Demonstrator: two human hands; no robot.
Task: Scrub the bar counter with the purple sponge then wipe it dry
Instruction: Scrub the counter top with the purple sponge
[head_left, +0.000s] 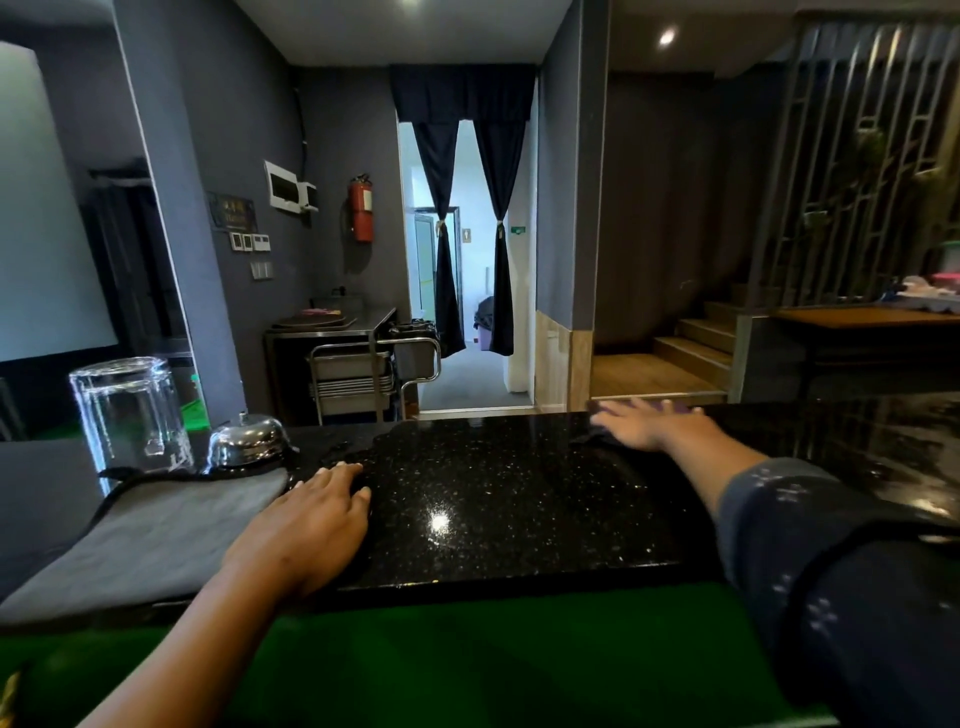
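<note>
Right hand (647, 423) is pressed flat, fingers spread, on purple sponge (670, 406) at far edge of bar counter (493, 499), prob. for scrubbing pressure. Left hand (311, 519) is laid flat w/ fingers straight as a brace; grey cloth (145, 535) is kept just left of it, ready for drying.

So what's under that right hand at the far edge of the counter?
The right hand presses flat on the purple sponge; only a purple strip shows past the fingers. The rest is covered, resting on the black counter.
</note>
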